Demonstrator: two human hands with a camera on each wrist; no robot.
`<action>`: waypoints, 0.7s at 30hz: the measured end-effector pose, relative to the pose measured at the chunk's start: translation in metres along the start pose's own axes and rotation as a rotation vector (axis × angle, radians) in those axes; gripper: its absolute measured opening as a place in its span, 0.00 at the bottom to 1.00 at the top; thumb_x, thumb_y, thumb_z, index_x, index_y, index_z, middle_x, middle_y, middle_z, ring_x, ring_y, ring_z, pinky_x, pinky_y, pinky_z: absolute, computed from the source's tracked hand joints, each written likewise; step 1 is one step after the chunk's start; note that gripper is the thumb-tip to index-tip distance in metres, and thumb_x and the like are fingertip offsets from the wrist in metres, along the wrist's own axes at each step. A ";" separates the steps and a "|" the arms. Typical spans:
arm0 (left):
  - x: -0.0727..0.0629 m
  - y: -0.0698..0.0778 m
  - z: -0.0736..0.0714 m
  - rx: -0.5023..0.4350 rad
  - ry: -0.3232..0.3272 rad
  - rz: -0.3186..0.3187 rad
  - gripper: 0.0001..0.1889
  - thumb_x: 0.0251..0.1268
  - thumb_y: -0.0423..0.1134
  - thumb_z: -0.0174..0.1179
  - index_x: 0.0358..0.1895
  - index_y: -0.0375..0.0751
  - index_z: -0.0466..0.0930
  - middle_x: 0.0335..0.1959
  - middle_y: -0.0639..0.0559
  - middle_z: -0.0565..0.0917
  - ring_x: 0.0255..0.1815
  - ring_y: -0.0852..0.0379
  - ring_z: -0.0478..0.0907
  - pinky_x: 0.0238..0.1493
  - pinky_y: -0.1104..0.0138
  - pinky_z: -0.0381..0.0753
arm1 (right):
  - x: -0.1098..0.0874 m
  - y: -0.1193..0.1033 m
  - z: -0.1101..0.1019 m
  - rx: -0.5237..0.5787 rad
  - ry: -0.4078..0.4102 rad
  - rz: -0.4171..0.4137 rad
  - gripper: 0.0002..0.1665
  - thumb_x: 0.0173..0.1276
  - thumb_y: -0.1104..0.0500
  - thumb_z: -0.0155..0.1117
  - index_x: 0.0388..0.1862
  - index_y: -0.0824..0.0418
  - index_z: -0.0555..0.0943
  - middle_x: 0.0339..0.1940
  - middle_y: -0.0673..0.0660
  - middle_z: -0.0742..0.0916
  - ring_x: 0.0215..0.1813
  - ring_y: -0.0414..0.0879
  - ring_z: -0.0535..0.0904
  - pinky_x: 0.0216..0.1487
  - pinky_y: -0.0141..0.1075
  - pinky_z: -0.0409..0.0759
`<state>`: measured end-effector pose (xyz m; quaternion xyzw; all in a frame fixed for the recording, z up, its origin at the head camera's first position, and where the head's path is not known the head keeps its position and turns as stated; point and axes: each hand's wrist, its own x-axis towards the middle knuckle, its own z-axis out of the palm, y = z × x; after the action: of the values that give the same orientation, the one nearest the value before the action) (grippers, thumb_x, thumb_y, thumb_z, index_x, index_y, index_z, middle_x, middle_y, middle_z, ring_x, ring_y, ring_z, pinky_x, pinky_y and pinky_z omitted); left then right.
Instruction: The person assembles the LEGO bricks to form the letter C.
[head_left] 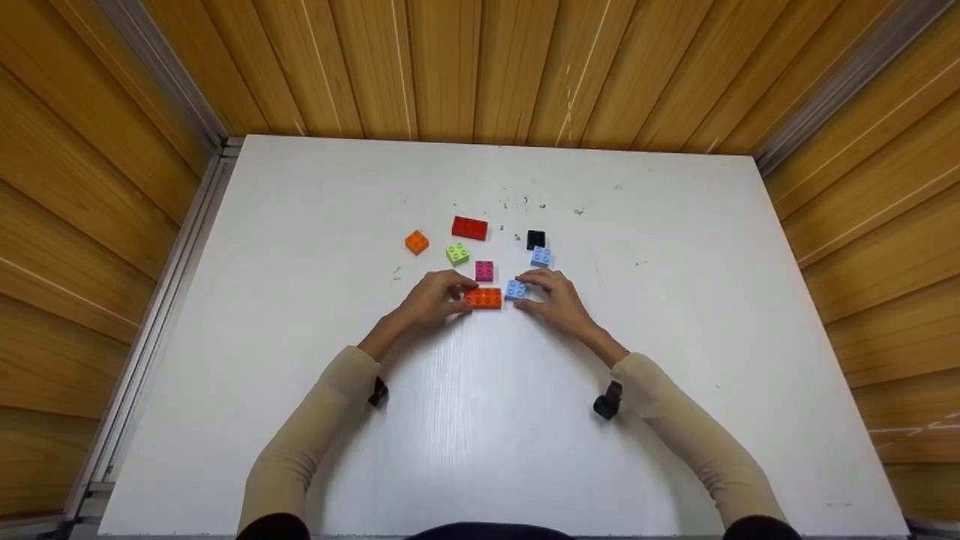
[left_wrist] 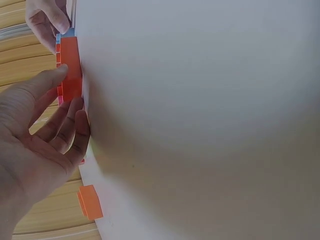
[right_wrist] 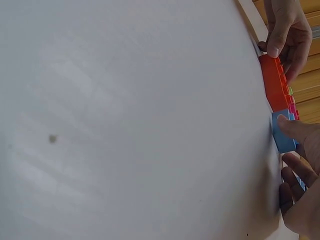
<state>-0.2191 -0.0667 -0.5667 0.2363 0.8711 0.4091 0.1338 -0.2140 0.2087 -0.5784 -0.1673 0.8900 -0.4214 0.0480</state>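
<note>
My left hand (head_left: 435, 298) pinches the left end of a long orange-red building brick (head_left: 484, 298), thumb on the near side and a finger on the far side. The brick lies on the white table with its studs up. Just right of it is a small light blue brick (head_left: 514, 290), which my right hand (head_left: 556, 301) holds between thumb and forefinger. In the head view a narrow gap parts the two bricks. The right wrist view shows the blue brick (right_wrist: 283, 132) close by the end of the orange-red brick (right_wrist: 274, 82).
Behind the hands lie a magenta brick (head_left: 484, 271), a lime green brick (head_left: 457, 254), a small orange brick (head_left: 416, 241) and a red brick (head_left: 469, 228). A second light blue brick (head_left: 541, 256) sits against a black brick (head_left: 535, 239). Wood-patterned walls (head_left: 442, 67) border the table (head_left: 300, 195).
</note>
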 end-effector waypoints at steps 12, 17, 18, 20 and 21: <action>0.002 0.003 0.001 0.020 -0.022 -0.010 0.20 0.66 0.34 0.68 0.61 0.39 0.84 0.53 0.44 0.87 0.46 0.50 0.81 0.51 0.62 0.82 | -0.009 0.000 -0.007 0.048 -0.029 0.005 0.25 0.64 0.61 0.76 0.60 0.63 0.84 0.58 0.62 0.85 0.61 0.58 0.79 0.63 0.49 0.77; 0.003 0.006 0.002 0.025 -0.034 -0.022 0.20 0.66 0.34 0.68 0.61 0.40 0.84 0.53 0.45 0.87 0.46 0.51 0.80 0.51 0.62 0.82 | -0.012 0.001 -0.010 0.063 -0.005 -0.021 0.25 0.63 0.62 0.76 0.60 0.63 0.85 0.51 0.62 0.88 0.51 0.55 0.80 0.53 0.40 0.76; 0.004 0.007 0.002 0.026 -0.034 -0.026 0.20 0.66 0.34 0.69 0.61 0.40 0.84 0.53 0.45 0.87 0.46 0.51 0.80 0.51 0.61 0.82 | -0.012 0.000 -0.011 0.065 -0.005 -0.021 0.25 0.63 0.62 0.76 0.60 0.63 0.85 0.50 0.61 0.88 0.50 0.55 0.80 0.52 0.39 0.76; 0.004 0.008 0.003 0.030 -0.037 -0.033 0.20 0.66 0.35 0.69 0.61 0.40 0.84 0.52 0.45 0.87 0.46 0.51 0.80 0.51 0.62 0.82 | -0.014 -0.001 -0.012 0.071 -0.006 -0.022 0.25 0.63 0.62 0.76 0.60 0.62 0.85 0.50 0.61 0.88 0.49 0.54 0.80 0.51 0.37 0.76; 0.004 0.008 0.004 0.031 -0.039 -0.034 0.20 0.66 0.35 0.69 0.61 0.40 0.84 0.52 0.45 0.87 0.46 0.51 0.80 0.51 0.62 0.82 | -0.014 -0.002 -0.013 0.078 -0.008 -0.020 0.25 0.63 0.62 0.76 0.60 0.62 0.85 0.50 0.61 0.88 0.49 0.55 0.81 0.51 0.37 0.76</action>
<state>-0.2187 -0.0575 -0.5626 0.2314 0.8785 0.3884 0.1540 -0.2031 0.2219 -0.5696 -0.1759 0.8710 -0.4556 0.0538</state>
